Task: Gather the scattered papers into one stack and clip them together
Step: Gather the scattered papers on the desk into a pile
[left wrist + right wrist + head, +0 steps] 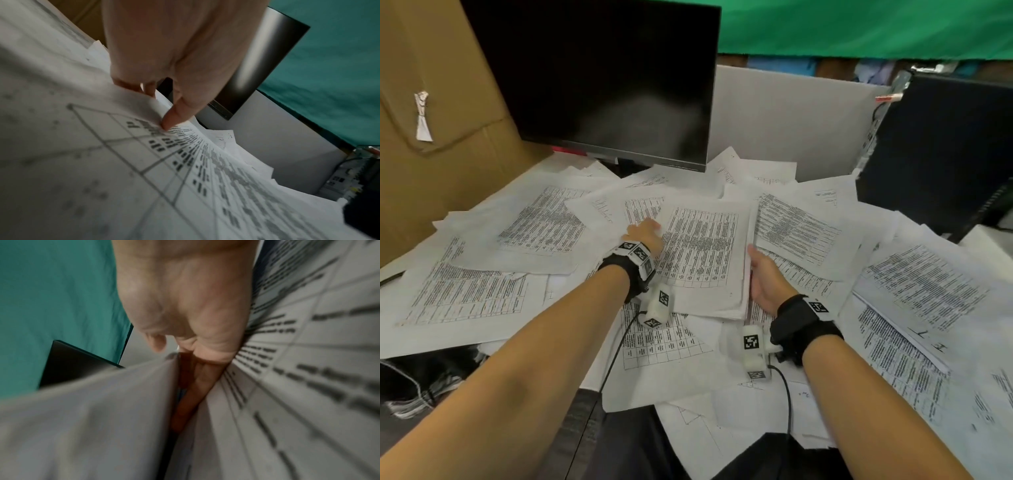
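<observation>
From the head view, your left hand [642, 236] rests on the left edge of a small stack [705, 260] of printed sheets, and your right hand [765, 277] is at its right edge, fingers tucked under it. Loose papers [544, 226] lie scattered all round both hands, with a dark monitor [602, 78] beyond your fingertips.

At your left wrist, your left hand [180, 53] pinches the stack [185, 170] at its edge: thumb pressing on top of the printed table, fingers curled beneath.

At your right wrist, your right hand [185, 305] has its fingers [191, 391] slid straight between the lifted stack [92, 418] and a printed sheet [308, 369] beside them; the thumb seems to sit on top, though blur makes that uncertain.
</observation>
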### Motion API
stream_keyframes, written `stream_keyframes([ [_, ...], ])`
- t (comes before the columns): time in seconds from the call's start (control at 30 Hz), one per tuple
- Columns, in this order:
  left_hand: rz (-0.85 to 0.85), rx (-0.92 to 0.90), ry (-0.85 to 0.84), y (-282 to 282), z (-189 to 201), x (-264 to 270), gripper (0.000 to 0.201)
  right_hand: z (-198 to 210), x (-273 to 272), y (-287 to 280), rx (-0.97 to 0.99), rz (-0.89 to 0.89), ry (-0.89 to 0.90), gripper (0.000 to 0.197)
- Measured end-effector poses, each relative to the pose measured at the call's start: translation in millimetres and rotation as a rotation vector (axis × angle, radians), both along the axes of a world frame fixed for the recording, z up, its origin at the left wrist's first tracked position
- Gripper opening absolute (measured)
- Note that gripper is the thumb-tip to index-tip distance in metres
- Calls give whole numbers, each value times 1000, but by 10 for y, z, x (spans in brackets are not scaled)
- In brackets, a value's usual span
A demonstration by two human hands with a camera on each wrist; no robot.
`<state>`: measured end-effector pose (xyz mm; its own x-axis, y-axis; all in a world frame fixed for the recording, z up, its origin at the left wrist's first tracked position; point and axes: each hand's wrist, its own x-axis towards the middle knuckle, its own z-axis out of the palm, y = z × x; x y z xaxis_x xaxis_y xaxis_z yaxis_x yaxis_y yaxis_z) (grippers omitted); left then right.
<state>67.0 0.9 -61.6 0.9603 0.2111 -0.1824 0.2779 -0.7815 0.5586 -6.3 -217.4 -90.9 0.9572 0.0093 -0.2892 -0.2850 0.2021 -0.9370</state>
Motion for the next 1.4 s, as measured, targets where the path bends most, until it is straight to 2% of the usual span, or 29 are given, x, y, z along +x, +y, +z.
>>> stream_keyframes([
  [0.03, -28, -76, 13, -14, -37, -16, 63, -2, 19, 6, 23, -16, -11, 56],
  [0.1, -103, -340, 48, -89, -44, -107, 87, -30, 54, 54, -118, 1, -23, 81],
  [0.17, -127, -549, 82, -86, 15, -232, 94, -134, 91, 85, -329, 6, -51, 91],
  [0.23, -58, -663, 79, 61, 103, -354, 89, -175, 102, 96, -430, -31, -44, 87],
  [0.33, 189, -494, -57, 519, 60, -480, 78, -160, 79, 75, -433, -28, -51, 61],
  [0.4, 319, -411, -16, 767, -20, -608, 86, -132, 54, 69, -403, -24, -66, 50],
  [0.47, 303, -429, 64, 808, -109, -743, 88, -117, 36, 78, -394, -24, -74, 46],
  [0.5, 262, -466, 83, 779, -138, -800, 83, -121, 44, 82, -393, -21, -74, 46],
  [0.6, 123, -526, 69, 628, -74, -939, 46, -124, 34, 98, -412, -19, -79, 52],
  [0.67, 43, -365, -23, 585, 97, -959, 37, -126, 22, 95, -410, -14, -81, 54],
  [0.77, -27, -89, -253, 582, 577, -998, 25, -97, -7, 93, -403, -20, -95, 45],
  [0.83, -50, 57, -474, 587, 992, -1096, 31, -94, -25, 82, -393, -10, -104, 44],
  [0.87, -86, 100, -608, 593, 1214, -1149, 26, -79, -43, 89, -385, 0, -114, 44],
  [0.93, -196, 119, -818, 613, 1636, -1252, 14, -71, -61, 87, -368, 12, -122, 42],
  [1.03, -294, -37, -931, 658, 2050, -1268, 17, -59, -99, 91, -358, 32, -137, 39],
  [1.1, -269, -204, -900, 699, 2042, -1088, 24, -25, -130, 99, -347, 51, -141, 39],
  [1.13, -228, -216, -839, 692, 1950, -943, 26, -13, -135, 105, -346, 60, -144, 38],
  [1.2, -160, -149, -672, 637, 1610, -586, 25, 16, -161, 132, -370, 73, -128, 30],
  [1.3, -123, -184, -420, 479, 944, -244, 25, -24, -114, 139, -390, 81, -133, 44],
  [1.33, -103, -234, -326, 416, 747, -208, 32, -38, -88, 132, -394, 78, -129, 46],
  [1.4, -27, -299, -200, 330, 421, -163, 52, 5, -78, 149, -364, 15, -100, 37],
])
